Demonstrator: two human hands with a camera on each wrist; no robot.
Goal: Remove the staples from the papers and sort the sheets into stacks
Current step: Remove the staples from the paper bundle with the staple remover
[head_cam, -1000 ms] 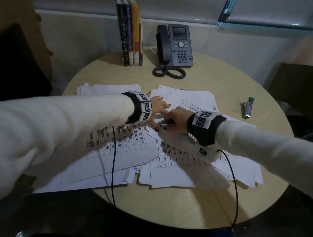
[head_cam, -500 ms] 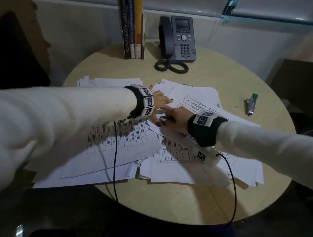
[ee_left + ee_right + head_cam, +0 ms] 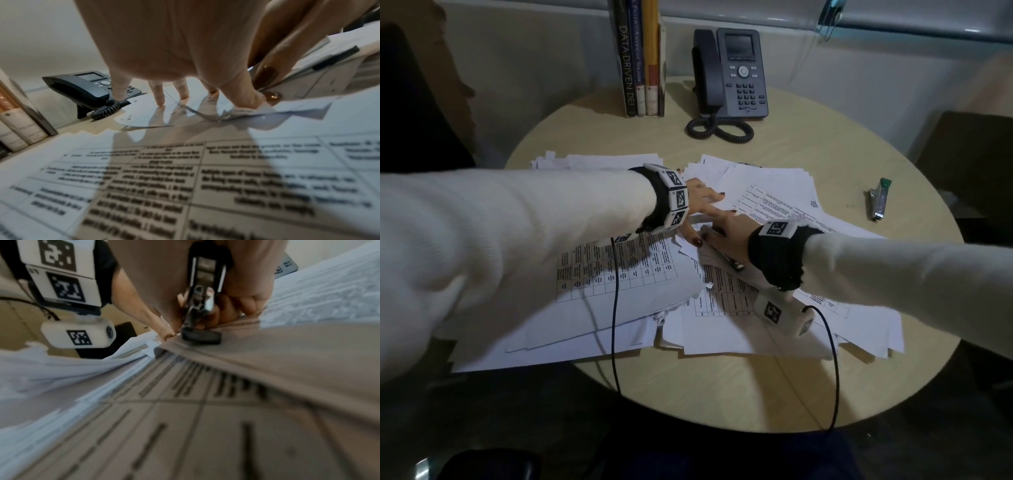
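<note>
White papers with black-ruled tables; pale wood table; dark grey phone; yellow-spined book; cream sleeves; dark red nails.

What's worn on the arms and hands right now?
Both arms wear cream knit sleeves. Each wrist has a black band carrying white blocks printed with black square markers, plus a small white camera pod and a thin black cable. Nails are dark-polished.

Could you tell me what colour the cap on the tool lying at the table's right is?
Green, clearest in the head view.
</note>
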